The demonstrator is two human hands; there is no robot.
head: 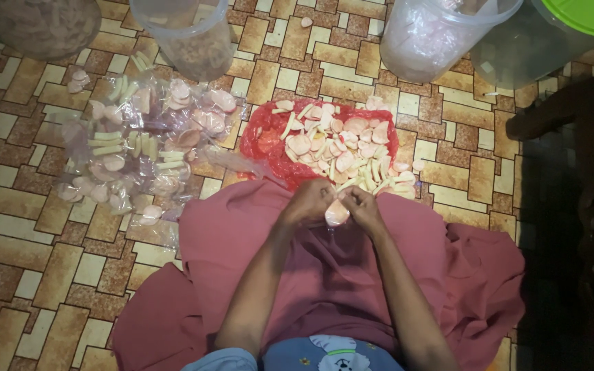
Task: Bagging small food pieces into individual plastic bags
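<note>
Over my lap, my left hand (pixel 309 203) and my right hand (pixel 364 206) meet around a small clear packet of pink crackers (pixel 337 214), both pinching its top. Just beyond my hands a red plastic bag (pixel 259 141) lies spread on the tiled floor, heaped with loose pink round crackers and pale stick crackers (pixel 342 148). To my left lies a pile of filled clear packets (pixel 132 144) holding the same pink and pale snacks.
Several large clear plastic tubs stand at the far edge: one at top left (pixel 32 24), one beside it (pixel 190 38), one at top right (pixel 434 34), plus a green-lidded container (pixel 572 20). A dark wooden furniture piece (pixel 579 110) is at right. My pink skirt (pixel 324 275) covers the floor.
</note>
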